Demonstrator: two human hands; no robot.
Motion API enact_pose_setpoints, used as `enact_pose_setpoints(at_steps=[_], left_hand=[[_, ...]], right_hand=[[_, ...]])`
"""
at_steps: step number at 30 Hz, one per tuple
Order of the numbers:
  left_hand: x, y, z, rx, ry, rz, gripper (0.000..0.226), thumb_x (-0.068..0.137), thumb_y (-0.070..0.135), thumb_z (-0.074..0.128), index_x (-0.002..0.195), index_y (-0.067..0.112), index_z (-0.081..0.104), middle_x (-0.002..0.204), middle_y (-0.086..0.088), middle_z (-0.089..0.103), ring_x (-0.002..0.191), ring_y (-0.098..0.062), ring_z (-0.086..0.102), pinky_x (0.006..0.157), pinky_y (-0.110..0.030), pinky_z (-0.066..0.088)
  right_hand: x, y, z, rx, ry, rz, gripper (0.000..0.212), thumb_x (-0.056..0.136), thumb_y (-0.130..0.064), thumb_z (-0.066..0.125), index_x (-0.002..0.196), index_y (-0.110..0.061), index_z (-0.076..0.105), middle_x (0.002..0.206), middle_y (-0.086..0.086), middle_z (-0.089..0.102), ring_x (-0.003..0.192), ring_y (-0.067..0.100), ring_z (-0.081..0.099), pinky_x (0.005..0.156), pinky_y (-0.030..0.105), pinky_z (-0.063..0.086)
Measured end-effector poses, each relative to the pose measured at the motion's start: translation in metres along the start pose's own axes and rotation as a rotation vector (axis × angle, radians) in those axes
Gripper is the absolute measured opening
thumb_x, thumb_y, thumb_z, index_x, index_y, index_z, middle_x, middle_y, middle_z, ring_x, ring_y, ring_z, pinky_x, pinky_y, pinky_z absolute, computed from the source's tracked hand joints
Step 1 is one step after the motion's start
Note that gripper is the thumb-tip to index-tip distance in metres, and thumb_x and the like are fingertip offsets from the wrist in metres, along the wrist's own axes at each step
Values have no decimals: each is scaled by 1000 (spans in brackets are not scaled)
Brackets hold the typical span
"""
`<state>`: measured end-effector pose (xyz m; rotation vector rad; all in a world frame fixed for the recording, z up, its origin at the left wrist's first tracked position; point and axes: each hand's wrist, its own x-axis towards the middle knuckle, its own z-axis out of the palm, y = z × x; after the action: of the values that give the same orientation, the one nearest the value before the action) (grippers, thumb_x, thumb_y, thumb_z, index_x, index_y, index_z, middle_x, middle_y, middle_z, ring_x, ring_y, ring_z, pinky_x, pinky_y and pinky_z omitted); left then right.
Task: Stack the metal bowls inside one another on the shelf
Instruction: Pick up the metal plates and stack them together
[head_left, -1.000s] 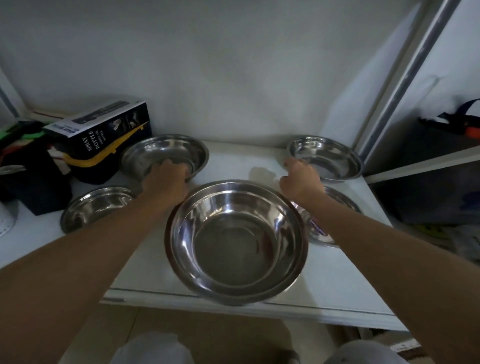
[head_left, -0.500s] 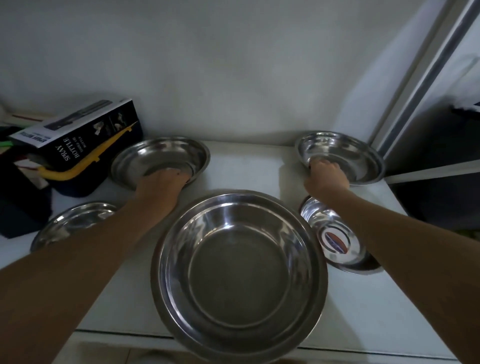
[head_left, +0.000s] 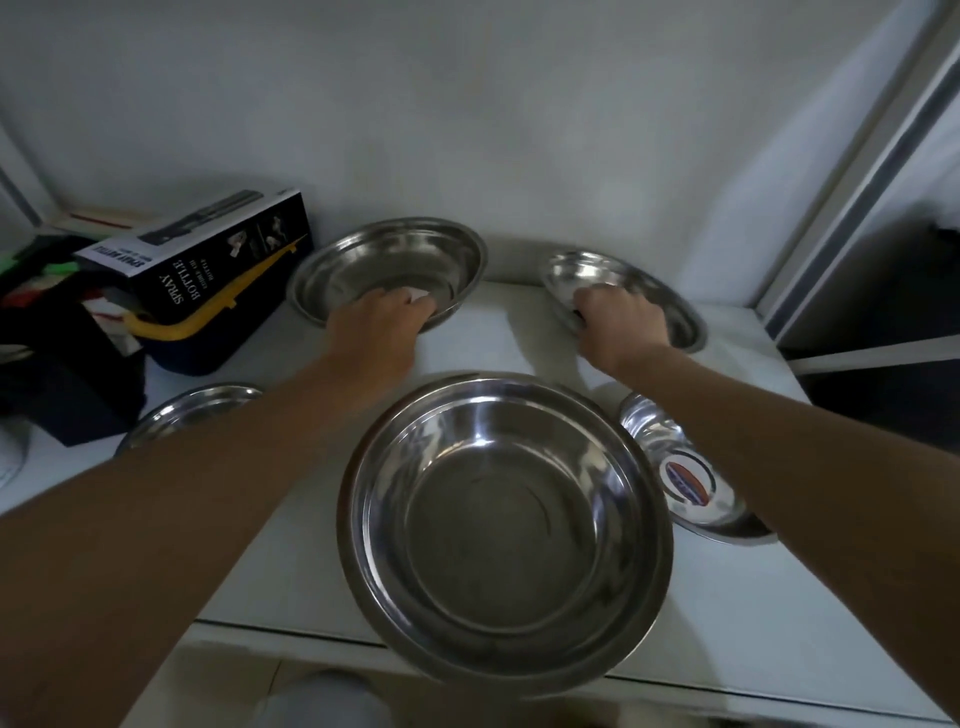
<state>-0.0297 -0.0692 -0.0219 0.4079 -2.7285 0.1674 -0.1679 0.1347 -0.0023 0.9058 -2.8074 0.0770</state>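
A large metal bowl (head_left: 504, 530) stands at the front middle of the white shelf (head_left: 753, 639). My left hand (head_left: 379, 327) grips the near rim of the back-left bowl (head_left: 389, 270), which tilts up off the shelf. My right hand (head_left: 618, 322) is closed on the near rim of the back-right bowl (head_left: 613, 275), also tilted. A small bowl with a round sticker (head_left: 685, 478) lies at the right, partly under my right forearm. Another shallow bowl (head_left: 192, 410) sits at the left, half hidden by my left arm.
A black spray-bottle box (head_left: 202, 265) lies on a dark case with a yellow handle (head_left: 171, 327) at the back left. Dark clutter (head_left: 47, 322) fills the far left. The white wall stands close behind the bowls, and a metal upright (head_left: 872, 156) borders the right.
Both hands have closed on the rims of the two back bowls and tipped them up off the shelf. The view has shifted slightly closer and to the left.
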Motion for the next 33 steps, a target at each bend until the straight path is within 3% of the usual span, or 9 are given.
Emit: enact_pose_setpoints(at_steps=[5, 10, 13, 17, 20, 23, 25, 29, 33], left_hand=[[-4, -9, -22, 31, 141, 41, 22, 78, -3, 61, 97, 8, 64, 92, -16, 65, 83, -39, 64, 57, -38, 45], [-11, -21, -32, 69, 134, 27, 24, 83, -1, 56, 105, 9, 61, 100, -13, 63, 93, -37, 61, 58, -34, 35], [-11, -21, -33, 61, 140, 37, 22, 85, 2, 59, 105, 12, 59, 102, -9, 64, 95, -34, 61, 59, -32, 34], [-2, -10, -34, 28, 149, 46, 25, 81, 4, 63, 103, 15, 61, 97, -7, 64, 95, -32, 63, 58, -31, 35], [7, 1, -38, -2, 167, 71, 26, 65, -1, 72, 87, 10, 65, 80, -11, 65, 76, -35, 66, 51, -30, 34], [16, 12, -40, -5, 207, 167, 31, 51, -4, 78, 77, 9, 67, 68, -11, 64, 59, -34, 65, 44, -27, 43], [23, 21, -41, -18, 207, 238, 35, 55, -2, 76, 87, 10, 71, 74, -12, 67, 64, -34, 65, 48, -31, 50], [27, 33, -42, 4, 298, 339, 38, 55, 3, 78, 92, 12, 76, 71, -10, 68, 65, -31, 66, 51, -29, 50], [24, 30, -45, -180, 185, 182, 50, 68, 34, 64, 116, 20, 64, 114, -9, 60, 109, -33, 53, 93, -42, 39]], right_hand=[[-1, -59, -6, 50, -44, -220, 29, 91, -19, 50, 116, -21, 64, 121, 11, 65, 111, 35, 63, 87, 42, 50], [-5, -97, 7, 146, -122, -302, 32, 88, -17, 55, 114, -29, 69, 118, 9, 66, 109, 34, 63, 85, 40, 50], [-4, -97, 10, 311, -235, -279, 22, 88, -32, 61, 103, -25, 74, 109, 5, 71, 103, 27, 64, 85, 36, 51], [-5, -78, 0, 535, -287, -123, 30, 87, -40, 58, 97, -17, 75, 99, 3, 72, 95, 22, 65, 90, 35, 51], [4, -61, -17, 736, -55, 159, 31, 91, -28, 45, 93, -8, 70, 97, 16, 70, 94, 35, 65, 80, 37, 51], [18, -55, -46, 1112, 61, 430, 39, 87, -42, 45, 97, -9, 62, 100, 14, 67, 94, 35, 66, 87, 50, 55], [24, -54, -61, 1201, 12, 486, 42, 85, -44, 52, 104, -8, 60, 100, 12, 66, 93, 33, 67, 84, 49, 58], [26, -46, -68, 1223, 0, 564, 3, 89, -5, 50, 92, -5, 52, 93, 16, 63, 82, 37, 72, 70, 46, 63], [28, -33, -57, 1184, 28, 629, 14, 90, 2, 45, 81, -7, 48, 94, 16, 61, 76, 38, 72, 65, 44, 63]])
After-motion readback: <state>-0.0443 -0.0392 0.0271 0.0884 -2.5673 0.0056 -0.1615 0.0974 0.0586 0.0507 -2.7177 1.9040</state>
